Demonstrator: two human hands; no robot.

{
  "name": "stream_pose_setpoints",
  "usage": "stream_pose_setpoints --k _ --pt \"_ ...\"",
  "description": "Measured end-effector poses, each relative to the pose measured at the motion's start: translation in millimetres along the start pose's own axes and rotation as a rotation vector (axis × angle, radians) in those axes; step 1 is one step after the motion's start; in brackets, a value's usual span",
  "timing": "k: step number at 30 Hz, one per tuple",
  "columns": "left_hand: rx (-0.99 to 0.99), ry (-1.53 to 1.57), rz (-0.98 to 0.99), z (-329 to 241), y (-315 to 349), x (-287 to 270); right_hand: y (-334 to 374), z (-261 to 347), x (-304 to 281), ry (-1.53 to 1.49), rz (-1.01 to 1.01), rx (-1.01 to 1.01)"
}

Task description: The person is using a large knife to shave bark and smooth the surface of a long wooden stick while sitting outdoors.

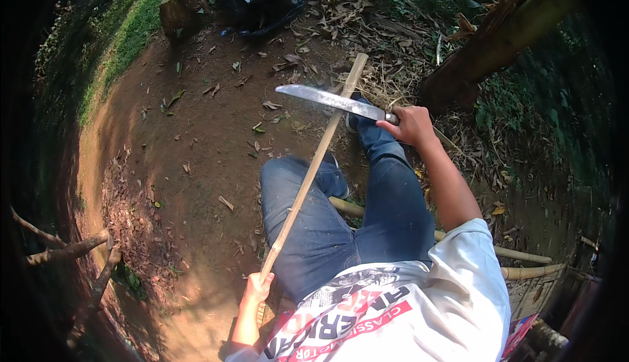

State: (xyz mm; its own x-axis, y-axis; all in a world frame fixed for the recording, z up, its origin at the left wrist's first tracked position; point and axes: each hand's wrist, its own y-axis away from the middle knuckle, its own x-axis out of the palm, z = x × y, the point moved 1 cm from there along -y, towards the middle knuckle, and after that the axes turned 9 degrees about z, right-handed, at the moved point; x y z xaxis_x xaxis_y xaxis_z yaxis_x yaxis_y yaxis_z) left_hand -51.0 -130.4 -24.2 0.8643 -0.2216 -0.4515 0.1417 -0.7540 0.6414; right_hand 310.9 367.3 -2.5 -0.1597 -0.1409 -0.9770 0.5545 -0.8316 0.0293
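left hand (257,290) clenched on long pale bamboo stick (313,164) at lower centre; right hand (411,125) fisted around grey steel machete (329,100). stick judged light, stiff; best gripped near base.

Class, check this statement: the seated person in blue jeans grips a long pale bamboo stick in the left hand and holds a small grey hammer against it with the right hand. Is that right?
Not quite. The head view shows the right hand holding a long grey metal blade, a machete-like knife, not a hammer. The rest holds: the left hand grips the long pale bamboo stick, and the blade crosses it near its upper part.
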Motion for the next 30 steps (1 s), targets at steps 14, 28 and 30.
stream_pose_setpoints --k 14,28,30 --pt "-0.027 0.073 0.065 10.2 -5.6 -1.5 -0.4 19.0 8.2 -1.009 -0.206 0.462" --pt "-0.101 0.099 0.039 31.0 -8.9 9.1 -8.8 50.0 12.4 -1.503 -0.424 0.416" --pt "-0.064 0.086 0.035 25.4 -12.4 6.7 8.8 32.7 7.0 -1.665 -0.494 0.365"
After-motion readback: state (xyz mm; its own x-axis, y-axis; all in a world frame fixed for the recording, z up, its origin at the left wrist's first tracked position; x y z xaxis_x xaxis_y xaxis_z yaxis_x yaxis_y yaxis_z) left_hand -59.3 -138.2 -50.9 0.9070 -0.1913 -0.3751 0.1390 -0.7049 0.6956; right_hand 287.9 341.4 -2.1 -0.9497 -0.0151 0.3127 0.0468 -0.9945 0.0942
